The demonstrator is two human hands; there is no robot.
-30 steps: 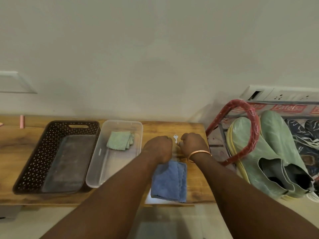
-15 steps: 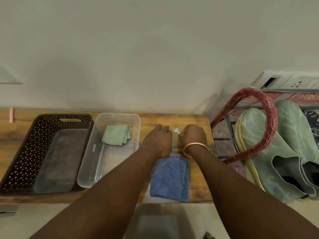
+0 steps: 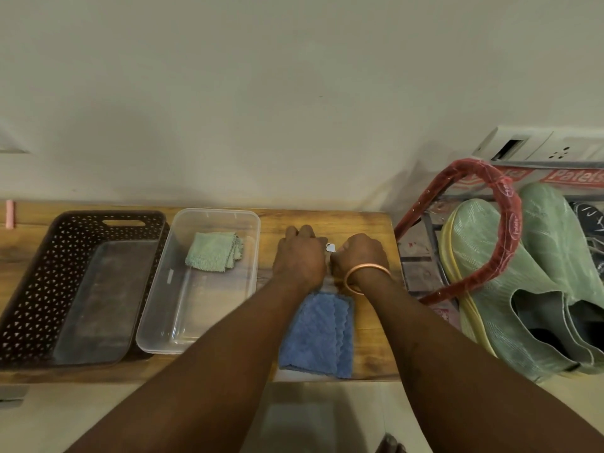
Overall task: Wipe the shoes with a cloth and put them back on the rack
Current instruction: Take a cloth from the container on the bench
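A folded blue cloth (image 3: 318, 335) lies on the wooden table (image 3: 366, 230), partly under my wrists. Just beyond it my left hand (image 3: 299, 256) rests knuckles up with its fingers together on the table; what is under it is hidden. My right hand (image 3: 359, 253), with a copper bangle on the wrist, is curled and pinches a small silvery piece (image 3: 330, 247) between the two hands. A pair of pale green shoes (image 3: 510, 289) lies on the rack (image 3: 421, 276) to the right of the table, apart from both hands.
A clear plastic tub (image 3: 215, 220) holding a folded green cloth (image 3: 214, 251) stands left of my hands. A dark perforated basket (image 3: 42, 279) sits further left. A red-wrapped bar (image 3: 510, 230) arches over the green shoes. Dark shoes (image 3: 591, 220) lie at the far right.
My left hand's fingers have stretched a little forward on the table. The silvery piece shows less of its length than before. My right hand has stayed in place.
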